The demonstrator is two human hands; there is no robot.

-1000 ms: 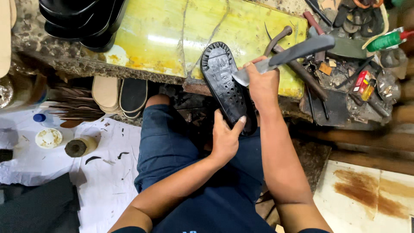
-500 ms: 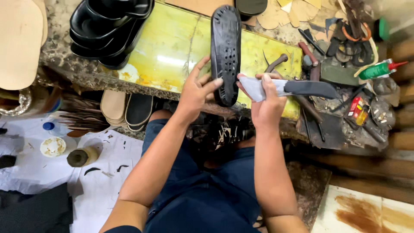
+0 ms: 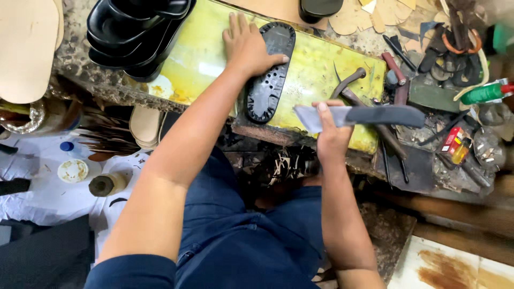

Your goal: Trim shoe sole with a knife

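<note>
Down goes the black rubber sole [image 3: 270, 72], flat now on the glossy yellow slab [image 3: 313, 75] where moments ago it was held up on edge. Left hand [image 3: 246, 45] presses it, palm spread, fingers open across the studded, hole-patterned tread. Right hand [image 3: 329, 136] has dropped nearer the bench edge, fist closed around a broad flat knife [image 3: 375, 115], its dull grey blade pointing right over the scattered tools.

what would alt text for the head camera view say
Seen from above, a seated person's left hand presses a black shoe sole flat on a yellow work board, while the right hand holds a broad knife beside it. Black sandals and scattered tools surround the board.
</note>
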